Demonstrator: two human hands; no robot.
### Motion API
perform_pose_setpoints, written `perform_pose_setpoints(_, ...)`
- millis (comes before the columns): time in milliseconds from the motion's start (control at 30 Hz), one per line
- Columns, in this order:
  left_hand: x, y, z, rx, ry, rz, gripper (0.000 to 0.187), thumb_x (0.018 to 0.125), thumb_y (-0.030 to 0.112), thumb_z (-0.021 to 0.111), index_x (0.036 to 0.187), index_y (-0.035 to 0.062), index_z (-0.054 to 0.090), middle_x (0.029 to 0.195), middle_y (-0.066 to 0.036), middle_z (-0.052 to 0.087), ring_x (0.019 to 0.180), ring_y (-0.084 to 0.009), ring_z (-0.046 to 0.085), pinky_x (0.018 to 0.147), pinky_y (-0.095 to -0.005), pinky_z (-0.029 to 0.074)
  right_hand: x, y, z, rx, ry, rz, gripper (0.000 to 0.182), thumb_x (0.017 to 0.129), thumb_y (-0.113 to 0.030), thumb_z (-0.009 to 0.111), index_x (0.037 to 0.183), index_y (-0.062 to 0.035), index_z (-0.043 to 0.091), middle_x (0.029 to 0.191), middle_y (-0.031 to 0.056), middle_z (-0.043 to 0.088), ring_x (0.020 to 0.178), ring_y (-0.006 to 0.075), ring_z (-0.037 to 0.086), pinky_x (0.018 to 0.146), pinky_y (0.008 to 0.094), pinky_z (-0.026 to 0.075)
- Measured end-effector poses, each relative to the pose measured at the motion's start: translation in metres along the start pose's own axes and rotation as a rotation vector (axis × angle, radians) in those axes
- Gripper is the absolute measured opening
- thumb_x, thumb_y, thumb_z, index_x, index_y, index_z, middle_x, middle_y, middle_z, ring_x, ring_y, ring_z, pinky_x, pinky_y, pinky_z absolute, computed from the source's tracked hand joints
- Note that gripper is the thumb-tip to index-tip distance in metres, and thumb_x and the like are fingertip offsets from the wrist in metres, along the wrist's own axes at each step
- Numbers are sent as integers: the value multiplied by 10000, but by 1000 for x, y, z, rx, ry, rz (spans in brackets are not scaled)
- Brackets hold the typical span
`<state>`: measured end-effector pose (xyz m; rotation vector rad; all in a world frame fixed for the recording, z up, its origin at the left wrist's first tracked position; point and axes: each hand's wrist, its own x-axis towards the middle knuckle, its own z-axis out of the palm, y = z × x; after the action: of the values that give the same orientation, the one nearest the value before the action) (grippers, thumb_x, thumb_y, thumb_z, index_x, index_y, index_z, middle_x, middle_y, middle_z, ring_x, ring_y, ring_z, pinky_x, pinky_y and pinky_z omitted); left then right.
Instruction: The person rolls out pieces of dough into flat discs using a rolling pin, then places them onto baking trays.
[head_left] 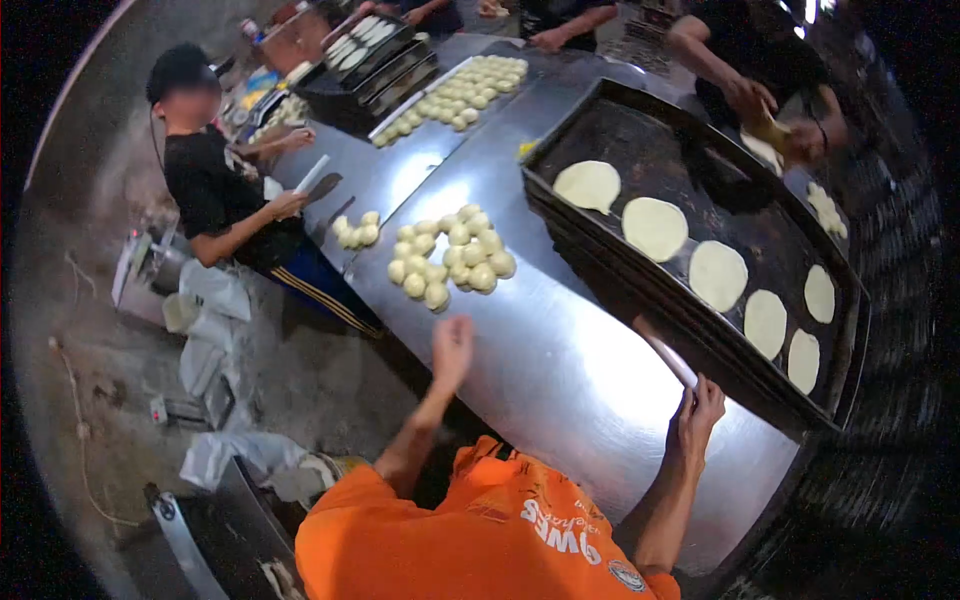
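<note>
My right hand [700, 408] is closed around the near end of a slim rolling pin [668, 354], which points away from me beside the big tray's edge. Just short of a cluster of pale dough balls [462, 252] is my left hand [453, 348], over the steel table; its fingers are smeared by motion. A smaller group of dough balls [356, 231] lies to the left of that cluster. Flattened dough rounds [655, 229] are spread on the dark baking tray [690, 310] to the right.
Across the table, a co-worker [205, 180] on the left holds a pale blade-like tool [313, 173]. At upper right another person's hands [775, 125] handle dough over the tray. Rows of dough balls [470, 88] and stacked trays [370, 75] stand at the far end.
</note>
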<state>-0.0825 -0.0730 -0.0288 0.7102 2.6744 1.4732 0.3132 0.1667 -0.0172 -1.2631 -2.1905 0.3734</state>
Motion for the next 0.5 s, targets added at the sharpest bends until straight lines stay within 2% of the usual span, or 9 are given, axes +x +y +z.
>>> perform_pose_setpoints(33, 27, -30, -14, 67, 107, -77, 328, 954, 302, 615, 1093, 8, 649, 992, -163, 653, 895, -276, 632, 801, -382, 494, 0, -1, 3, 20, -53, 28, 304, 898, -77, 640, 1193, -8, 658, 1103, 187, 593, 1061, 358, 547, 947, 452, 434)
perform_pose_setpoints(67, 50, -28, -34, -34, 124, -140, 367, 930, 339, 628, 1016, -15, 663, 933, -180, 656, 954, -331, 611, 831, -419, 473, 1, -4, 9, 8, -57, 8, 304, 898, -77, 640, 1193, -8, 658, 1103, 187, 593, 1061, 358, 547, 947, 452, 434)
perform_pose_setpoints(100, 68, -60, -28, 268, 365, -177, 343, 903, 347, 636, 932, 11, 695, 843, -164, 666, 979, -364, 580, 863, -447, 445, 0, -6, 15, 31, -72, 4, 303, 895, -84, 647, 1188, -6, 662, 1084, 185, 592, 1045, 360, 547, 934, 456, 436)
perform_pose_setpoints(133, 77, -59, -28, 256, 364, -192, 343, 903, 347, 636, 932, 11, 695, 843, -164, 666, 979, -364, 580, 863, -447, 445, -1, -10, 18, 48, -86, -1, 304, 892, -90, 653, 1183, -5, 665, 1064, 182, 592, 1028, 362, 547, 921, 461, 438)
perform_pose_setpoints(200, 91, -55, -22, 349, 132, -229, 276, 872, 331, 648, 894, 63, 711, 801, -135, 671, 991, -351, 560, 869, -460, 420, -8, -18, 33, -3, -48, -25, 292, 889, -103, 660, 1168, -16, 675, 1048, 175, 599, 991, 357, 553, 878, 448, 454)
perform_pose_setpoints(300, 82, -39, 14, 201, 196, -219, 227, 863, 322, 664, 894, 98, 690, 819, -123, 673, 916, -360, 558, 861, -467, 413, -18, -49, 37, 29, -76, -29, 285, 885, -97, 655, 1160, -28, 680, 1044, 169, 603, 979, 349, 555, 867, 449, 453)
perform_pose_setpoints(367, 57, 9, 24, 55, 124, -73, 211, 847, 265, 706, 840, 71, 622, 757, -89, 643, 844, -276, 570, 795, -434, 440, -26, -64, 33, 54, -92, -61, 279, 875, -90, 658, 1148, -36, 685, 1037, 165, 604, 978, 345, 557, 861, 445, 455)
perform_pose_setpoints(433, 25, 55, 25, -421, -316, -161, 214, 823, 155, 745, 886, 69, 559, 809, -46, 605, 823, -154, 554, 722, -358, 470, -36, -65, 32, 29, -104, -51, 294, 870, -101, 670, 1158, -44, 680, 1049, 164, 604, 993, 344, 552, 881, 448, 444)
perform_pose_setpoints(500, -21, 68, 58, -868, -599, -78, 310, 810, 90, 762, 996, 74, 515, 917, -35, 568, 869, -85, 529, 685, -279, 477, -43, -69, 26, -1, -104, -43, 302, 876, -111, 672, 1171, -47, 670, 1056, 164, 603, 1005, 345, 548, 897, 451, 433)
